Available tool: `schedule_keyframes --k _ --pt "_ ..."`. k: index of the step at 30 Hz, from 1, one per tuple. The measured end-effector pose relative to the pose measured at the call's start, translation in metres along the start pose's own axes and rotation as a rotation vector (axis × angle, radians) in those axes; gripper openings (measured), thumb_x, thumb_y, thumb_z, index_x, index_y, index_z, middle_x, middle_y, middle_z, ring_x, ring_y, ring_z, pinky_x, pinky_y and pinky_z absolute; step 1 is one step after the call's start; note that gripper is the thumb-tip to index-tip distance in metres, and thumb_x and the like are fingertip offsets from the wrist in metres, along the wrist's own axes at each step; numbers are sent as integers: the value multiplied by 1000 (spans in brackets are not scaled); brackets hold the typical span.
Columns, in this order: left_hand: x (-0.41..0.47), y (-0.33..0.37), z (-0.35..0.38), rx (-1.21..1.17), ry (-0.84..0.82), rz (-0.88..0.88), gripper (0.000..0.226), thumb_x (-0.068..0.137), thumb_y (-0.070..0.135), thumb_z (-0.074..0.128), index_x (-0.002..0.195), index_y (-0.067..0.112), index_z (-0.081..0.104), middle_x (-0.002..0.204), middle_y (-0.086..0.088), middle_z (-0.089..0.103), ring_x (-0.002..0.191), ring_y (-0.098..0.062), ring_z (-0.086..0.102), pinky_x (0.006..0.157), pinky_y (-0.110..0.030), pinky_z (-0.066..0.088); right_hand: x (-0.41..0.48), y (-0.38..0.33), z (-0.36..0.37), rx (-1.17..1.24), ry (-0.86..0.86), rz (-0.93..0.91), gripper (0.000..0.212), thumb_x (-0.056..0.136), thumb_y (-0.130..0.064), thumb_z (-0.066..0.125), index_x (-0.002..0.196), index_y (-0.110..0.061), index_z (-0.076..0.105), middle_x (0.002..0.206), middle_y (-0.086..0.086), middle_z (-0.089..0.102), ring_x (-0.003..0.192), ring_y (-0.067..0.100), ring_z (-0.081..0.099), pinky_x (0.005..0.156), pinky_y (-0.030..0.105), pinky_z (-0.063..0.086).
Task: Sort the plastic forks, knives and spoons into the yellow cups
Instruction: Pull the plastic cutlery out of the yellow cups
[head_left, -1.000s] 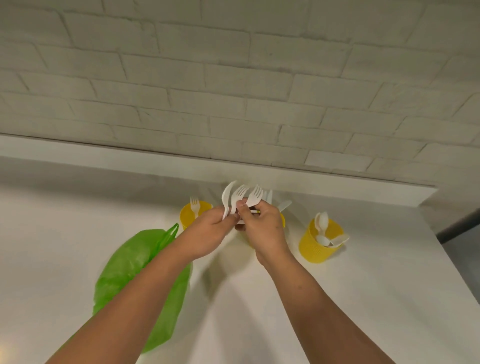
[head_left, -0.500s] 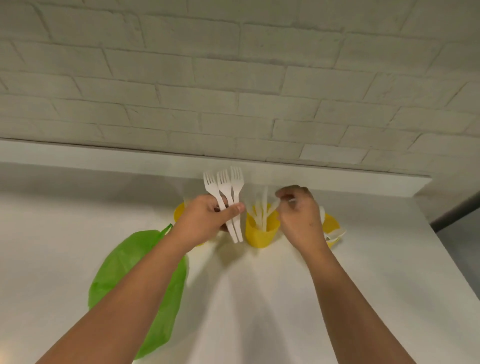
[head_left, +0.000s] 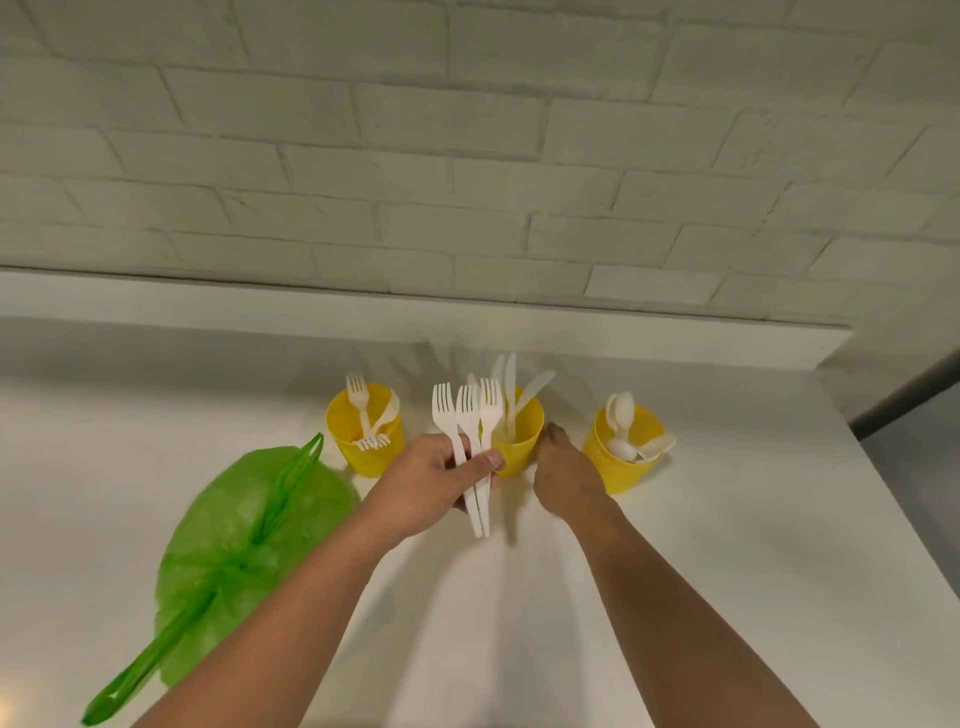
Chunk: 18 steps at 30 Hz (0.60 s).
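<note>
White-painted brick wall at rear, plain white ledge along its foot. Below, smooth white counter, viewed from above.

Three yellow cups in a row near the back of the counter, standing apart from one another. Contents of left cup: stored forks, white, one upright with tines up, others with tines at the front rim, plus one pale piece of undetermined kind. Contents of middle cup: knives, white, blades up, one leaning right. Contents of right cup: spoons, white, some bowls up, some lying across the rim.

Position of left hand: just in front of the middle cup, toward its left side. Fingers and thumb curled round the handles of three held forks, white, fanned, tines up, handle ends projecting below the hand. Tines overlapping the middle cup's left rim in view; contact with that cup not determinable.

Position of right hand: between middle cup and right cup, back toward the camera, fingertips pointing away. Fingers largely hidden and blurred; spread, curl and contact with either cup not determinable.

Green plastic bag lying on the counter at left, near the left cup, one handle loop toward that cup, the other stretched toward the near edge.
</note>
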<state>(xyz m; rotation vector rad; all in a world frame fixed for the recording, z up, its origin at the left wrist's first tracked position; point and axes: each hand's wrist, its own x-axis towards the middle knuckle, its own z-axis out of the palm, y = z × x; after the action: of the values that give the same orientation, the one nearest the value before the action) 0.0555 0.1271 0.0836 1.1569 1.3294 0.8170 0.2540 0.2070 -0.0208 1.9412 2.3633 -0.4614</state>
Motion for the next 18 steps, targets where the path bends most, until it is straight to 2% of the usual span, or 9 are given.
schedule_keyframes --k 2,4,8,10,12,14,16,18 --pt "-2 -2 0 0 -11 -11 19 98 26 68 98 10 79 89 -9 80 86 -25 78 75 -36 63 -3 2 1 -7 53 11 46 96 -12 57 139 -13 44 144 9 43 124 24 57 95 31 50" --pt "-3 -4 1 9 -11 -13 18 98 26 69 97 11 79 88 -7 80 84 -22 77 72 -32 61 -10 0 4 -75 106 44 34 97 -16 58 130 -14 48 132 8 48 108 25 63 84 33 52" --pt "0 -8 7 45 -24 -20 20 98 29 69 96 12 80 89 -8 80 85 -24 77 75 -35 62 -29 -5 13 -53 28 66 40 101 -20 49 140 -19 42 125 8 53 111 28 63 79 33 49" --pt "1 -8 12 49 -39 -23 21 98 29 69 96 11 80 89 -9 79 86 -26 77 75 -34 63 -42 -3 13 38 -51 78 34 101 -27 47 134 -21 47 116 10 60 105 29 64 79 34 50" --pt "1 -6 15 27 -49 -25 20 98 28 69 97 11 80 89 -8 80 86 -23 77 73 -31 61 -55 -1 3 249 -75 163 22 98 -28 49 109 -13 61 100 11 69 88 29 67 72 33 54" --pt "0 -3 15 4 -52 -13 19 99 26 67 99 11 79 89 -7 80 83 -20 77 70 -28 60 -70 1 -14 577 -118 277 23 96 -21 48 95 -7 67 83 10 70 63 24 64 52 28 50" --pt "1 0 13 -12 -35 10 19 99 25 67 100 9 79 89 -8 80 83 -19 77 70 -28 60 -88 4 -37 991 -236 298 26 97 -9 43 101 -6 68 79 10 68 56 26 61 47 27 44" --pt "2 1 8 -45 2 23 19 99 24 67 99 9 79 90 -10 79 86 -20 77 71 -29 61 -106 10 -62 1174 -301 146 30 96 4 41 109 -5 67 88 12 70 65 30 68 53 31 49"
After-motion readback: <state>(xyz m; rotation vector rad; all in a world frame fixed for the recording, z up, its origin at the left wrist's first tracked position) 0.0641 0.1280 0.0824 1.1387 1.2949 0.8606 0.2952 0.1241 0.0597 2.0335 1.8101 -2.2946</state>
